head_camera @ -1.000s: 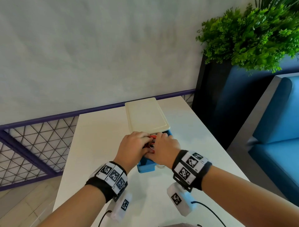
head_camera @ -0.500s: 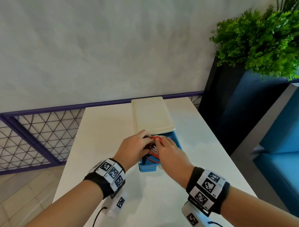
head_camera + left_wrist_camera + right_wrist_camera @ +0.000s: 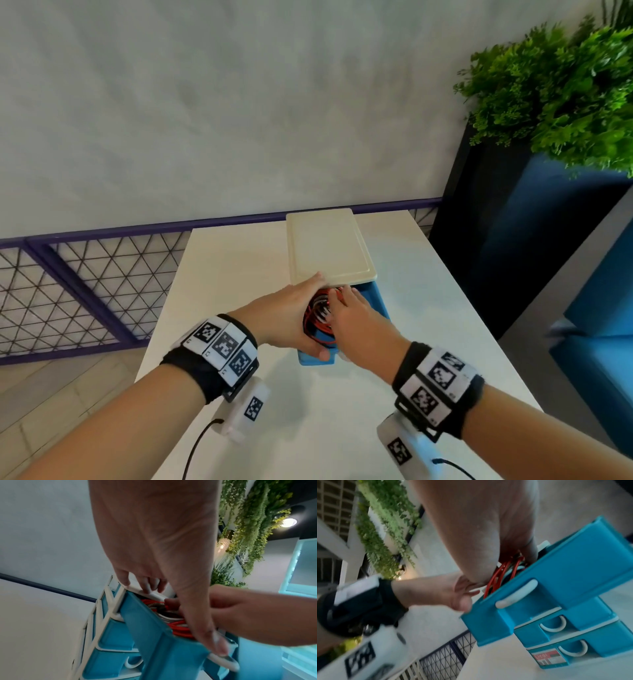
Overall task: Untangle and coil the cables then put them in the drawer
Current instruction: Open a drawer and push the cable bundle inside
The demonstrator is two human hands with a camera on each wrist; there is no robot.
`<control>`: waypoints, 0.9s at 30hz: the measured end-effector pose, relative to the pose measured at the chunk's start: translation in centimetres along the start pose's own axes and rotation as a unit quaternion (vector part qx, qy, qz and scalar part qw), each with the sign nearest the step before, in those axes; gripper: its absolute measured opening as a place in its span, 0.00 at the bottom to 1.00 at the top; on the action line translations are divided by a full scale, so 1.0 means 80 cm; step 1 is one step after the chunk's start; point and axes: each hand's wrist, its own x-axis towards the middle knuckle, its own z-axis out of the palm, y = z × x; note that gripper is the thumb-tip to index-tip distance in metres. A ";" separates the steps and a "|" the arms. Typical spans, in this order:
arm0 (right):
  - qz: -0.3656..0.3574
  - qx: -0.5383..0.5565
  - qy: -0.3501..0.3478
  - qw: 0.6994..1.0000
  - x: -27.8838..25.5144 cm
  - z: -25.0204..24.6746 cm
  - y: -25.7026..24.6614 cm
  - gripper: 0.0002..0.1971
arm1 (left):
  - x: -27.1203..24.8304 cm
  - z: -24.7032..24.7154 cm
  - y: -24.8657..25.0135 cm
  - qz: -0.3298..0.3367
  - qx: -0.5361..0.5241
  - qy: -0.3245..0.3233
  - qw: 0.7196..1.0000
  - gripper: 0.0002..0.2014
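A small blue drawer unit with a cream top (image 3: 329, 246) stands on the white table. Its top drawer (image 3: 376, 301) is pulled out toward me. Coiled red and white cables (image 3: 317, 308) lie inside it. My left hand (image 3: 291, 315) spans the drawer's left side, fingertips on the edge of the cream top and thumb (image 3: 214, 642) on the drawer front. My right hand (image 3: 356, 318) reaches in from the right, its straight fingers pressing down on the cables (image 3: 498, 572). Both hands hide much of the coil. Two lower drawers (image 3: 556, 626) are shut.
The white table (image 3: 239, 274) ends at a purple mesh railing (image 3: 85, 281) on the left and far side. A dark planter with a green plant (image 3: 555, 102) stands at the right, and a blue seat (image 3: 599, 359) lies beyond the table's right edge.
My left hand has left the cables and spread out, thumb now on the drawer front and fingers on the top's edge. My right hand stays on the cables, its wrist drawn back toward me.
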 end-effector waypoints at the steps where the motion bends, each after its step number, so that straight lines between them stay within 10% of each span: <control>1: -0.027 0.028 -0.006 0.999 -0.002 -0.005 0.007 0.25 | 0.000 0.002 0.002 0.006 0.022 0.006 1.000 0.50; 10: -0.206 0.090 0.010 0.974 -0.028 -0.021 0.048 0.24 | 0.004 0.003 0.007 -0.022 0.080 0.011 0.996 0.54; 27: 0.004 -0.002 -0.039 0.999 0.010 0.002 0.005 0.25 | 0.009 0.006 0.006 -0.029 0.126 0.027 0.991 0.55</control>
